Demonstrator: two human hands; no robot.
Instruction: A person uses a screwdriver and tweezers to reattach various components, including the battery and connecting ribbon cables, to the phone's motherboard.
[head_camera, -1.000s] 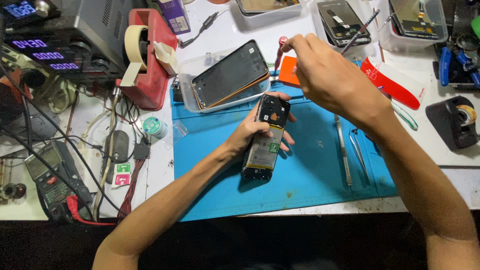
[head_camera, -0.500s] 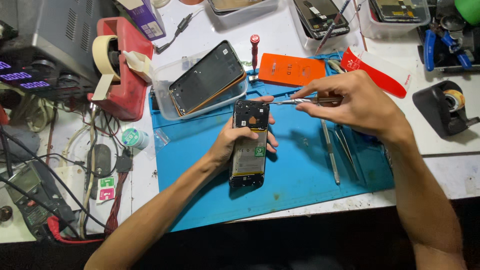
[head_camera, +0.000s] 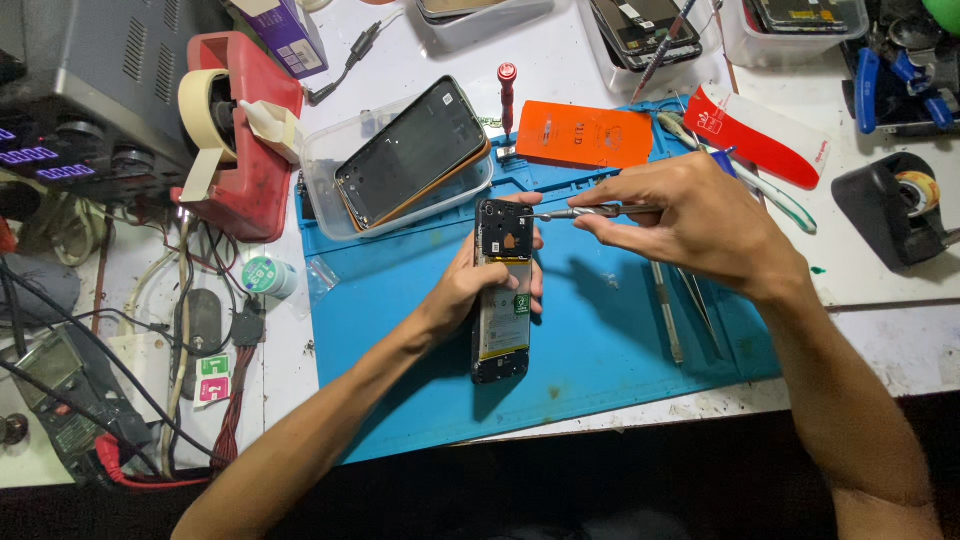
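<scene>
My left hand (head_camera: 470, 290) grips an opened phone (head_camera: 502, 295) with its back cover off, holding it over a blue work mat (head_camera: 610, 350). The phone's battery and dark upper board are exposed. My right hand (head_camera: 690, 220) holds a thin metal screwdriver (head_camera: 590, 212) horizontally, its tip resting at the top right edge of the phone's board.
A clear tray (head_camera: 325, 165) with a phone back panel (head_camera: 410, 150) lies behind the phone. A red screwdriver (head_camera: 506, 95) and orange card (head_camera: 583, 135) sit beyond. Tweezers (head_camera: 665, 310) lie on the mat. A red tape dispenser (head_camera: 235, 140) stands left, a black one (head_camera: 895, 210) right.
My right hand came down from the far side of the mat with the screwdriver and brought its tip to the phone's top edge. The left hand kept holding the phone.
</scene>
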